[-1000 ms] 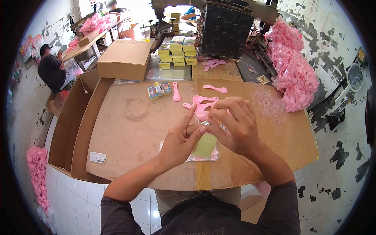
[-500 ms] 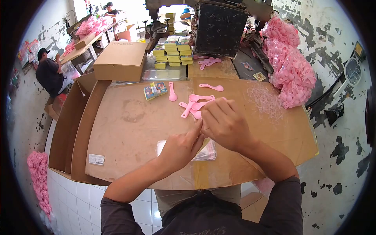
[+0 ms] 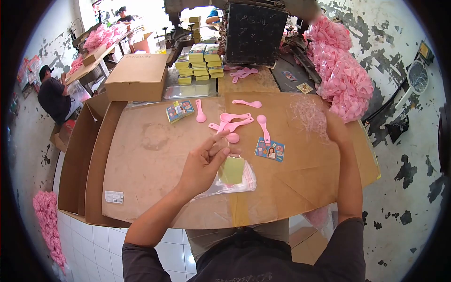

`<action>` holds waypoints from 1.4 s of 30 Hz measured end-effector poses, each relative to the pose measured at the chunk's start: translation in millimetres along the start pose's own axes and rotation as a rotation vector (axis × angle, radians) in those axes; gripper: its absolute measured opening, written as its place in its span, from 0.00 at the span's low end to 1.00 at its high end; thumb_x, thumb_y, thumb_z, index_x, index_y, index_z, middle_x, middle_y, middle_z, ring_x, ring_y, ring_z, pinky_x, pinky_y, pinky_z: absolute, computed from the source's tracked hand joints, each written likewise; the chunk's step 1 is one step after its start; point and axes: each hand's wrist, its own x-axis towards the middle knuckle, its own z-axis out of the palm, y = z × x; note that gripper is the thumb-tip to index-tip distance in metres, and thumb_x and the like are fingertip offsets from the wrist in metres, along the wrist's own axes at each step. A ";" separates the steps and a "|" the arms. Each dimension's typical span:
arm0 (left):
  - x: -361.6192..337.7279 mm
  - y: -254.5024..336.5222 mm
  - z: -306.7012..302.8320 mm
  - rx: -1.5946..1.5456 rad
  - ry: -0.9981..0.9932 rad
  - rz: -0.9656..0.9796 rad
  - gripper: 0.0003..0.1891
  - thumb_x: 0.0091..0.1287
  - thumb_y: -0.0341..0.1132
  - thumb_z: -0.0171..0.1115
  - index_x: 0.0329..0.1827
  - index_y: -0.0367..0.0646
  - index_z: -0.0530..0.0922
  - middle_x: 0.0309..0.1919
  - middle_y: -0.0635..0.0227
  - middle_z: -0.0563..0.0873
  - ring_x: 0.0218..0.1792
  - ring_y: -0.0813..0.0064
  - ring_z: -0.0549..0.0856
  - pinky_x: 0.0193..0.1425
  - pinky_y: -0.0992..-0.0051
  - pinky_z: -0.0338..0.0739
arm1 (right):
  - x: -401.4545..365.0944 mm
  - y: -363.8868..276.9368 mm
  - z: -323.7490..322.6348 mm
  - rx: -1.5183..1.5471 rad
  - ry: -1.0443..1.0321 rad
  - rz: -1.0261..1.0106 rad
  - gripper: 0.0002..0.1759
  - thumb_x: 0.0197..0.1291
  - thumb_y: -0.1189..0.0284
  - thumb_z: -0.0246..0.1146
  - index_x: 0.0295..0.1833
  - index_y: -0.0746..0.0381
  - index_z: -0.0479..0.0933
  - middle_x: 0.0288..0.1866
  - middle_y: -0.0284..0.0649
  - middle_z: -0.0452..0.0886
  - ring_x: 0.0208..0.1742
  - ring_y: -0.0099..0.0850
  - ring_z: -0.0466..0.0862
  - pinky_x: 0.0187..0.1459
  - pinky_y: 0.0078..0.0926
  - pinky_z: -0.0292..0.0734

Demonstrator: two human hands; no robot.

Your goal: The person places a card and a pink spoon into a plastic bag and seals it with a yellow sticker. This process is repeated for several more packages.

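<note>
My left hand (image 3: 203, 164) is over the middle of the table, thumb and fingers pinching the upper edge of a clear plastic bag. A yellow-green card (image 3: 233, 170) shows through the plastic, above more clear bags (image 3: 249, 182). My right hand (image 3: 334, 126) reaches to the edge of a heap of clear plastic strips (image 3: 306, 113); its fingertips are hard to make out. Several pink spoons (image 3: 238, 124) lie in a loose cluster beyond my left hand. One pink spoon (image 3: 263, 128) touches a stack of printed cards (image 3: 270, 149) between my hands.
Another card bundle (image 3: 180, 111) lies farther left. A closed carton (image 3: 136, 75), yellow-edged card stacks (image 3: 199, 61) and a black machine box (image 3: 256, 35) stand behind. Bagged pink spoons (image 3: 340, 75) are piled at right. An open carton (image 3: 91, 160) borders the left; a person (image 3: 56, 96) sits beyond.
My hands have parted: the right swung away to the strip heap, uncovering the card stack and a spoon. My left hand stays near the bags, where the yellow-green card shows more fully.
</note>
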 end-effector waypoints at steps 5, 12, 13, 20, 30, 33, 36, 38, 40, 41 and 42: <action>1.8 -4.3 3.4 -0.090 0.037 0.009 0.21 0.83 0.29 0.54 0.75 0.32 0.70 0.53 0.56 0.91 0.55 0.75 0.89 0.62 0.75 0.82 | -21.0 -50.5 -2.3 -0.513 0.276 -0.275 0.24 0.61 0.83 0.63 0.65 0.65 0.78 0.55 0.49 0.84 0.58 0.54 0.81 0.67 0.45 0.71; 3.0 -21.2 5.6 -0.155 0.062 -0.035 0.16 0.82 0.31 0.57 0.66 0.30 0.78 0.51 0.57 0.91 0.54 0.75 0.89 0.60 0.75 0.84 | -50.1 -196.5 62.7 0.585 -0.379 -0.221 0.18 0.67 0.69 0.72 0.60 0.64 0.82 0.44 0.35 0.86 0.45 0.25 0.85 0.47 0.27 0.80; 3.2 -25.1 4.6 -0.141 0.066 -0.038 0.16 0.82 0.32 0.57 0.66 0.30 0.79 0.51 0.57 0.91 0.54 0.75 0.89 0.60 0.75 0.84 | -54.7 -212.7 69.2 0.638 -0.406 -0.235 0.17 0.68 0.70 0.72 0.59 0.64 0.82 0.44 0.35 0.86 0.46 0.24 0.85 0.46 0.26 0.80; 2.0 -16.7 -1.4 -0.194 0.029 -0.036 0.15 0.81 0.32 0.60 0.64 0.31 0.80 0.53 0.57 0.90 0.54 0.72 0.89 0.61 0.71 0.85 | -48.7 -207.6 92.3 0.974 -0.556 -0.049 0.11 0.72 0.76 0.68 0.56 0.67 0.83 0.44 0.31 0.84 0.46 0.17 0.83 0.47 0.19 0.80; 0.4 -29.3 -8.5 0.208 0.069 0.113 0.12 0.77 0.27 0.64 0.58 0.36 0.87 0.43 0.63 0.93 0.43 0.80 0.89 0.47 0.76 0.85 | -49.3 -195.9 96.6 1.077 -0.538 -0.009 0.09 0.72 0.78 0.66 0.54 0.68 0.84 0.48 0.34 0.87 0.50 0.18 0.85 0.51 0.19 0.80; 1.0 -24.1 -11.4 0.253 0.017 0.210 0.12 0.75 0.23 0.63 0.58 0.35 0.87 0.44 0.61 0.93 0.44 0.77 0.90 0.48 0.75 0.86 | -48.7 -193.6 97.7 1.132 -0.535 -0.053 0.09 0.71 0.79 0.66 0.54 0.69 0.85 0.48 0.35 0.87 0.49 0.19 0.85 0.51 0.20 0.80; 1.6 -24.9 -17.5 0.251 -0.070 0.201 0.13 0.74 0.21 0.62 0.58 0.33 0.87 0.49 0.59 0.92 0.49 0.74 0.90 0.54 0.76 0.86 | -48.1 -189.3 95.7 1.098 -0.548 -0.069 0.10 0.70 0.80 0.66 0.54 0.69 0.85 0.48 0.36 0.88 0.48 0.20 0.85 0.49 0.21 0.80; 2.2 -23.2 -17.2 0.185 -0.086 0.198 0.13 0.75 0.23 0.61 0.58 0.33 0.87 0.52 0.58 0.92 0.51 0.73 0.90 0.55 0.76 0.85 | -47.5 -187.4 93.1 1.012 -0.542 -0.079 0.10 0.70 0.80 0.66 0.53 0.69 0.86 0.49 0.36 0.88 0.47 0.20 0.85 0.48 0.21 0.80; 3.5 -21.8 -25.1 0.106 -0.128 0.151 0.12 0.76 0.27 0.61 0.58 0.34 0.87 0.53 0.58 0.91 0.51 0.73 0.90 0.55 0.75 0.85 | -45.2 -183.6 91.2 1.066 -0.570 -0.080 0.09 0.70 0.78 0.67 0.53 0.69 0.86 0.49 0.37 0.88 0.47 0.20 0.85 0.48 0.20 0.79; 4.0 -21.4 -27.6 0.067 -0.149 0.128 0.13 0.77 0.29 0.62 0.58 0.34 0.87 0.53 0.58 0.91 0.51 0.73 0.89 0.55 0.75 0.85 | -44.4 -182.5 90.7 1.092 -0.585 -0.081 0.09 0.71 0.78 0.67 0.52 0.69 0.87 0.49 0.37 0.88 0.46 0.20 0.85 0.48 0.20 0.79; 4.1 -21.8 -25.8 -0.018 -0.127 0.062 0.13 0.78 0.31 0.61 0.58 0.34 0.87 0.52 0.58 0.91 0.51 0.74 0.89 0.54 0.75 0.85 | -45.5 -185.0 90.7 1.071 -0.573 -0.075 0.09 0.71 0.78 0.67 0.53 0.69 0.87 0.49 0.37 0.88 0.47 0.20 0.85 0.48 0.20 0.79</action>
